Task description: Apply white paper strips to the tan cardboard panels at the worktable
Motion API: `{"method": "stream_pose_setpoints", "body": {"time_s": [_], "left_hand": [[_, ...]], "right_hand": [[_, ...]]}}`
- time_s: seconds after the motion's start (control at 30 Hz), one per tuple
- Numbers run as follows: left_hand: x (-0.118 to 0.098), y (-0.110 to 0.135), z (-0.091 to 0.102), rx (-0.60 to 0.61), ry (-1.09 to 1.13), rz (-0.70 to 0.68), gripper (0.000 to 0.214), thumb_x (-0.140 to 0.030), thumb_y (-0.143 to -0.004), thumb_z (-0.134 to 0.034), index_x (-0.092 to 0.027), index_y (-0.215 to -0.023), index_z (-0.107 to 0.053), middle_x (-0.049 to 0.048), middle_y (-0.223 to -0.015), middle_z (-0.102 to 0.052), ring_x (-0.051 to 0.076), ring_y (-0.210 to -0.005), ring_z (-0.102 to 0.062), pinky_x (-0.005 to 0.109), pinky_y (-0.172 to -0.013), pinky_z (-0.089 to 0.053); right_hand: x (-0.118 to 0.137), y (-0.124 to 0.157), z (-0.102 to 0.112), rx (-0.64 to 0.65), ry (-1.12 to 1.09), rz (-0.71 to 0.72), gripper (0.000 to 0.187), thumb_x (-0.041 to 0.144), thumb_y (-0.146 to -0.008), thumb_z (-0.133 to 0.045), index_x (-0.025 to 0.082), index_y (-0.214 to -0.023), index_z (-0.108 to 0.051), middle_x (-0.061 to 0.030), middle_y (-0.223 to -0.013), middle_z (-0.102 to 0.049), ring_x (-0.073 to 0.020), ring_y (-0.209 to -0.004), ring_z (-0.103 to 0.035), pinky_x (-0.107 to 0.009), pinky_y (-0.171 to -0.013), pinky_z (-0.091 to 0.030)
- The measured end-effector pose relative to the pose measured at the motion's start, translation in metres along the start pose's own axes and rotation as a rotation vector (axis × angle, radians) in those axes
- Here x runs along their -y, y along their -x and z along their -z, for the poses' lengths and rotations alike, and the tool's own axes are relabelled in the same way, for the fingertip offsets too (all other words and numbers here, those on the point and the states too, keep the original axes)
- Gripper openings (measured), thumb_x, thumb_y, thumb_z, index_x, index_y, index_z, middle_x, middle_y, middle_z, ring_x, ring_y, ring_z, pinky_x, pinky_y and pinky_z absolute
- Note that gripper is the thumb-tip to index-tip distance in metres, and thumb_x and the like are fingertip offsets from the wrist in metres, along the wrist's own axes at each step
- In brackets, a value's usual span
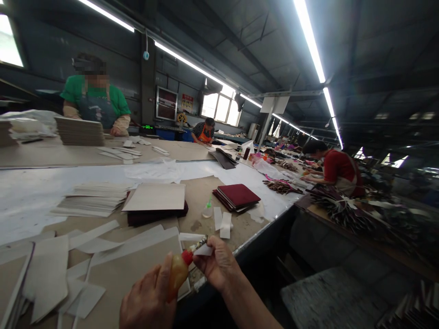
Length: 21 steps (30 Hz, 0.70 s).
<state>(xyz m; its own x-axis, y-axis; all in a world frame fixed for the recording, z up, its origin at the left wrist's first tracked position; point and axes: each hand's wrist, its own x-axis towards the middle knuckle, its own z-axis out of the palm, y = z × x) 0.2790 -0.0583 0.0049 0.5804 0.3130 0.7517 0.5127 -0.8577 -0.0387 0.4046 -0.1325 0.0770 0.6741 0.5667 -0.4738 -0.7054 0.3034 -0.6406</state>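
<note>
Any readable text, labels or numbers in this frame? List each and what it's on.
No text reads legibly.
Red and yellow poster on the far wall: print too blurred.
Small green lit display on the back bench: digits too small.
Amber squeeze bottle with red tip in the left hand: no label visible.

- 2 hands: left hand (147,297), right hand (217,265)
- 2 bottles: amber bottle (178,273), clear bottle (207,210)
- 3 co-workers: green top (94,98), orange apron (205,132), red top (338,167)
- 2 maroon stacks: board-topped stack (137,219), bare stack (237,195)
- 3 white strips: held strip (203,250), table strips (225,225)
- 1 pale sheet pile (92,199)
</note>
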Motion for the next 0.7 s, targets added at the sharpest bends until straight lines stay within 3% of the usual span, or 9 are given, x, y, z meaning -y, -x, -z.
{"method": "stream_pose_setpoints", "body": {"time_s": [0.47,0.57,0.7], "left_hand": [[0.002,-0.002,0.003,-0.001,-0.074,0.035,0.041,-0.013,-0.072,-0.057,-0.015,-0.113,-0.053,0.0070,-0.087,-0.063,0.022,-0.067,-0.052,0.032,-0.059,-0.037],[0.007,0.002,-0.002,0.015,-0.051,0.036,0.043,-0.014,-0.072,-0.057,-0.017,-0.115,-0.051,0.0059,-0.087,-0.062,0.021,-0.067,-0.054,0.031,-0.058,-0.039],[0.020,0.008,-0.009,0.019,0.042,0.059,0.047,-0.014,-0.071,-0.057,-0.016,-0.117,-0.047,0.0043,-0.086,-0.062,0.019,-0.067,-0.056,0.028,-0.059,-0.043]], "right_hand": [[-0.019,-0.006,-0.002,-0.113,0.016,0.020,0.009,0.013,-0.074,-0.041,0.017,-0.067,-0.045,0.0028,-0.051,-0.051,-0.0074,-0.040,-0.047,-0.017,-0.037,-0.037],[-0.023,-0.006,0.000,-0.072,0.035,0.055,0.008,0.013,-0.074,-0.042,0.017,-0.067,-0.044,0.0032,-0.053,-0.052,-0.0071,-0.043,-0.047,-0.017,-0.039,-0.036],[-0.021,0.001,0.004,0.089,0.091,0.066,0.007,0.016,-0.069,-0.056,0.016,-0.068,-0.049,0.0014,-0.059,-0.055,-0.0088,-0.051,-0.050,-0.018,-0.044,-0.037]]}}
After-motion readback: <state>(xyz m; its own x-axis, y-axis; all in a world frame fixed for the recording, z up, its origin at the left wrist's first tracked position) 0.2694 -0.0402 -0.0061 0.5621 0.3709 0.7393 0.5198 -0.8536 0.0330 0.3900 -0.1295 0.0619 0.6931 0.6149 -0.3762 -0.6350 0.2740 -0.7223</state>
